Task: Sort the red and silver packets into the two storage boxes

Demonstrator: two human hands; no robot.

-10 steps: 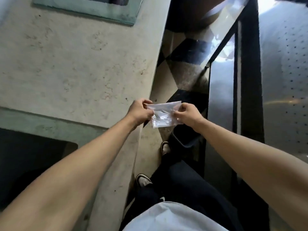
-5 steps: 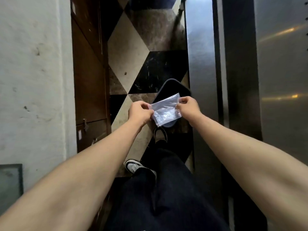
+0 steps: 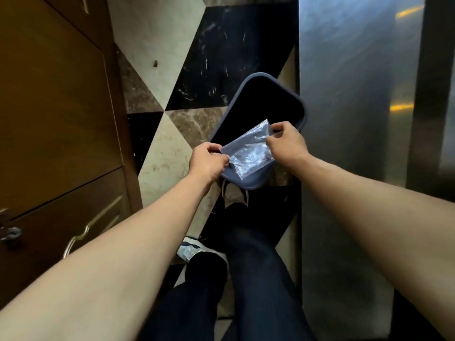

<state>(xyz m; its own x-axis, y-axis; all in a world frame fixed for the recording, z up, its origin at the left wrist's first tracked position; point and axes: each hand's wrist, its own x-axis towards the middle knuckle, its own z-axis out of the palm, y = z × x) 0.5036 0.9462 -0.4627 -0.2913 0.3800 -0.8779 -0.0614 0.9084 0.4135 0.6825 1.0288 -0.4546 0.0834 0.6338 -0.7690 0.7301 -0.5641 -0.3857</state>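
A clear, crinkled plastic bag [image 3: 248,151] is stretched between both my hands above a dark blue bin [image 3: 268,81] that stands on the floor. My left hand [image 3: 209,161] pinches the bag's lower left corner. My right hand [image 3: 286,141] pinches its upper right edge. The bag hangs over the bin's near rim, and the bin's inside is dark. No red or silver packets and no storage boxes are in view.
A brown wooden cabinet [image 3: 54,119] with brass handles fills the left. A brushed-steel panel [image 3: 344,119] rises on the right. The floor [image 3: 187,70] has black, cream and brown marble tiles. My legs and shoes [image 3: 234,195] stand just before the bin.
The view has swung from a pale wall down to the floor and bin. Both hands have kept hold of the bag, and it is now tilted over the bin's near rim.
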